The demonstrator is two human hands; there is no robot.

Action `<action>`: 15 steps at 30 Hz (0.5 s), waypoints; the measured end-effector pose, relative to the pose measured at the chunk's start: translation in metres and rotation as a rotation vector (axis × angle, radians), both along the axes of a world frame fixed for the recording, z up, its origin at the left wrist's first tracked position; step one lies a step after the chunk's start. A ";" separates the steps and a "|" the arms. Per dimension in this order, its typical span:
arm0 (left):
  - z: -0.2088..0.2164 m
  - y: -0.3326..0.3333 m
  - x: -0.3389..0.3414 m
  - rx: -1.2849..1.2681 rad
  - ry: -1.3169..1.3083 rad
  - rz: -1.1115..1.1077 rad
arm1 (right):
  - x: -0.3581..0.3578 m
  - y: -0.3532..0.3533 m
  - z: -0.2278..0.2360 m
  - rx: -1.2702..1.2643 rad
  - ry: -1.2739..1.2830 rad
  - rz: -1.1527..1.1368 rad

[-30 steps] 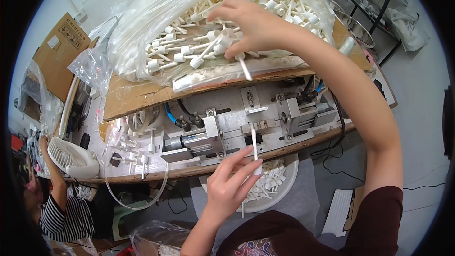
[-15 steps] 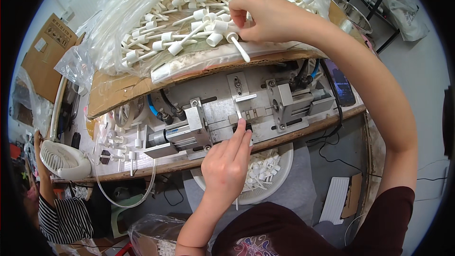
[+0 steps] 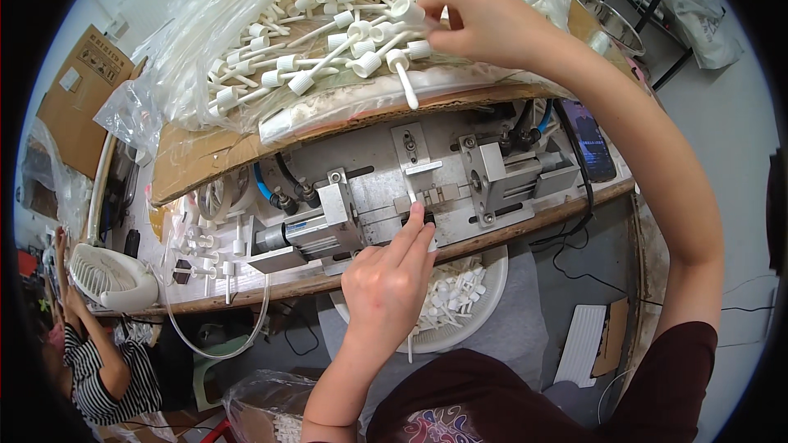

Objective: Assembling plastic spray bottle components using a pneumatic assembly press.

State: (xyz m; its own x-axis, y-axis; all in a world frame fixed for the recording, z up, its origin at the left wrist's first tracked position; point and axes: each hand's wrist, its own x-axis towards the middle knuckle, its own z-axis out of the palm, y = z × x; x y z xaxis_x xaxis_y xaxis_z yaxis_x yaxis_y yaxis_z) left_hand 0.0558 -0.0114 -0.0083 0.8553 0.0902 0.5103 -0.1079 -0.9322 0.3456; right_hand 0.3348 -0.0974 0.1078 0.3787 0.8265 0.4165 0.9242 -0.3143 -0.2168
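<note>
My left hand (image 3: pixel 384 283) is at the metal fixture in the middle of the bench, its index and middle fingers together on a white plastic cap with a stem. The stem (image 3: pixel 413 189) shows beyond the fingertips, between small metal blocks (image 3: pixel 435 195); the rest is mostly hidden under my fingers. My right hand (image 3: pixel 476 20) reaches over the heap of white stemmed caps (image 3: pixel 345 41). Its thumb and index finger are pinched at a ribbed white cap (image 3: pixel 407 11). Another stemmed cap (image 3: pixel 400 74) hangs over the heap's near edge.
Pneumatic cylinders (image 3: pixel 316 230) (image 3: pixel 517 180) flank the fixture. The heap lies in clear plastic on cardboard (image 3: pixel 193 156). A phone (image 3: pixel 593 143) lies at right, a white fan (image 3: pixel 113 277) at left. Below the bench edge stands a white basket (image 3: pixel 492 312) of parts. A person in stripes (image 3: pixel 115 377) sits at left.
My right hand has moved slightly up and right across the heap, and several caps beside it have shifted. My left hand stays at the fixture. The other person's arm has moved.
</note>
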 end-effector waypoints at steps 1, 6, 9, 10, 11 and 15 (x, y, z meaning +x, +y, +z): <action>0.000 0.000 0.000 0.000 0.001 0.001 | 0.001 -0.003 0.002 0.008 -0.001 -0.058; 0.000 0.001 -0.001 0.011 0.011 -0.001 | -0.003 -0.014 0.015 0.220 0.430 -0.180; 0.003 0.001 -0.001 -0.007 0.020 -0.021 | -0.004 -0.028 0.018 0.401 0.694 -0.221; 0.006 0.001 -0.001 -0.030 0.021 -0.042 | -0.010 -0.039 0.018 0.463 0.692 -0.202; 0.008 0.002 -0.002 -0.048 0.025 -0.053 | -0.017 -0.043 0.016 0.525 0.694 -0.174; 0.016 0.001 -0.007 -0.546 -0.125 -0.080 | -0.088 -0.055 -0.003 0.635 1.222 0.107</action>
State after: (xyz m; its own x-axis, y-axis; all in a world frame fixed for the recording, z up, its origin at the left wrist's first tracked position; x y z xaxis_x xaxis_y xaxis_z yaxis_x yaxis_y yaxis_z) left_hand 0.0488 -0.0101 0.0072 0.8065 0.3073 0.5051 -0.2414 -0.6086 0.7558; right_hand 0.2467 -0.1528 0.1051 0.7204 0.6694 0.1817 0.0584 0.2025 -0.9775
